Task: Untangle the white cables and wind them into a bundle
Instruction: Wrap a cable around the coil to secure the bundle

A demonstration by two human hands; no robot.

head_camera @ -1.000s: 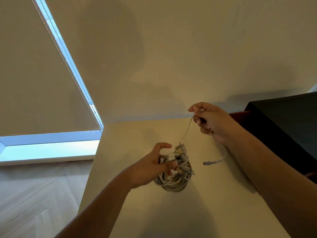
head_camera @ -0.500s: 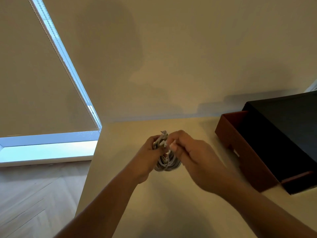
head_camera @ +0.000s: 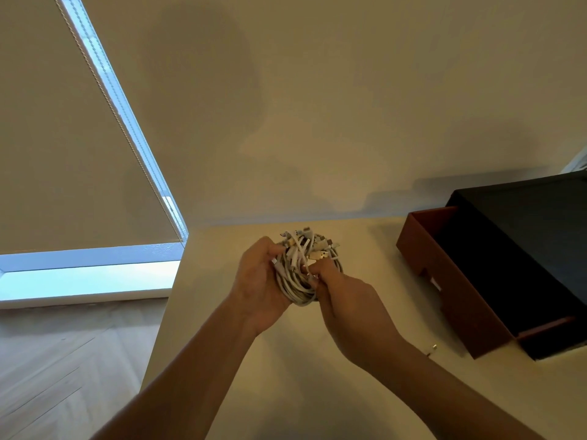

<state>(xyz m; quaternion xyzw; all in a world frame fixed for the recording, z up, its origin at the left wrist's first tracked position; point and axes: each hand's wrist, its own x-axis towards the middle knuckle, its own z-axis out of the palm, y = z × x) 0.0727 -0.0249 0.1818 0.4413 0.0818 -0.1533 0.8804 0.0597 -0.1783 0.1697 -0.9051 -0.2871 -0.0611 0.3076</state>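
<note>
White cables (head_camera: 297, 282) are wound into a coiled bundle, held between both hands over the middle of the surface (head_camera: 286, 376). A cluster of plug ends sticks out at the coil's far side. The left hand (head_camera: 259, 281) curls round the bundle's left side. The right hand (head_camera: 346, 300) grips its right side, fingers hooked into the loops. Far right on the surface sits a brown box (head_camera: 451, 281) under a black lid (head_camera: 524, 233), well apart from the hands.
</note>
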